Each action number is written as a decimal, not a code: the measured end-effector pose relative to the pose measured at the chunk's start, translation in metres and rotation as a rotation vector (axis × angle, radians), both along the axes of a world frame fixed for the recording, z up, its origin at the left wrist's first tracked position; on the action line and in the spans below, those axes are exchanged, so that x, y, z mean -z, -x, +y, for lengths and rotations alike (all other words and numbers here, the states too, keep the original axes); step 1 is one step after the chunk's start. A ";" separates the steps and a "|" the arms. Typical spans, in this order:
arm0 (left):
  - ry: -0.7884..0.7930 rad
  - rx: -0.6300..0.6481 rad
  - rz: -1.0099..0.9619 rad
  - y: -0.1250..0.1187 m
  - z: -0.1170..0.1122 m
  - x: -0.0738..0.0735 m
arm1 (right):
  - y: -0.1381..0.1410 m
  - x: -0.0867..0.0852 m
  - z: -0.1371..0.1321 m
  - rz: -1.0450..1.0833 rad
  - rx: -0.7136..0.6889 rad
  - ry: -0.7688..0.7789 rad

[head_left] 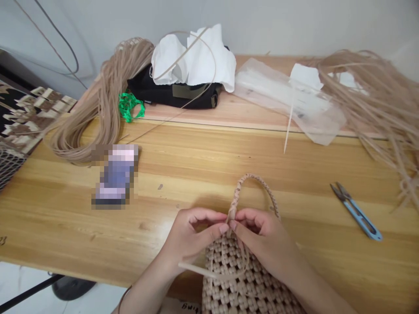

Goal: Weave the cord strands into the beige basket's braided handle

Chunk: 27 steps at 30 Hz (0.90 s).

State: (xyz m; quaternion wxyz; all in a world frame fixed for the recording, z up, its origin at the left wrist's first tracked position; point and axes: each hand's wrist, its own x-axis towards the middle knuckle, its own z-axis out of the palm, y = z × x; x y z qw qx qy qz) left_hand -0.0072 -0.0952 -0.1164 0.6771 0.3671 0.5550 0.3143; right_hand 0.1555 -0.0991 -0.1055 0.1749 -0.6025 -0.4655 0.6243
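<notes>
A tan woven basket bag (pixel 225 279) stands at the table's near edge, in front of me. Its braided handle (pixel 251 176) arches up from the rim. With thumb and fingers pinched, my left hand (pixel 199 231) grips the handle's base from the left. My right hand (pixel 258 231) pinches the same spot from the right, so the two thumbs nearly meet. A loose flat strip (pixel 199 269) curls out from below the hands across the bag's front. The fingertips partly cover the handle's lower end.
Blue thread snips (pixel 360 216) lie at the right, a pixelated phone (pixel 116 176) at the left. Bundles of tan strips (pixel 108 91) rest at both back corners. Between them are a black pouch (pixel 183 93) under white cloth (pixel 209 56), green ribbon (pixel 131 107) and a clear plastic bag (pixel 262 83).
</notes>
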 end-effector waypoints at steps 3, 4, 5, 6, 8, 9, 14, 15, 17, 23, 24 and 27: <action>-0.071 0.014 0.022 0.000 0.000 -0.001 | 0.000 0.000 -0.001 -0.018 -0.004 -0.023; -0.088 0.018 0.022 0.000 0.000 -0.002 | 0.000 0.000 -0.001 -0.017 -0.004 -0.025; -0.097 0.020 0.021 0.000 0.001 -0.002 | 0.000 0.000 -0.001 -0.015 -0.002 -0.027; -0.100 0.020 0.016 0.000 0.001 -0.002 | 0.000 0.000 -0.001 -0.012 -0.003 -0.026; -0.090 0.025 0.001 0.000 0.002 0.000 | 0.001 0.000 -0.001 -0.011 -0.006 -0.022; -0.082 0.024 -0.006 0.000 0.002 0.000 | 0.001 0.000 -0.001 -0.012 -0.008 -0.020; 0.028 0.009 -0.035 -0.002 0.006 0.000 | 0.001 -0.001 -0.001 -0.017 -0.012 -0.028; 0.051 0.006 -0.041 -0.003 0.007 -0.001 | 0.001 -0.001 -0.001 -0.018 -0.013 -0.030; 0.081 0.001 -0.045 -0.004 0.008 -0.003 | 0.001 -0.002 -0.002 -0.022 -0.013 -0.029; 0.050 0.024 0.019 -0.010 0.007 -0.004 | 0.005 -0.003 -0.001 -0.014 0.000 -0.023; 0.030 0.029 0.044 -0.011 0.006 -0.004 | 0.005 -0.003 -0.001 -0.019 -0.001 -0.026; -0.041 0.053 0.131 -0.012 0.005 -0.005 | 0.006 -0.003 -0.002 -0.053 -0.008 -0.054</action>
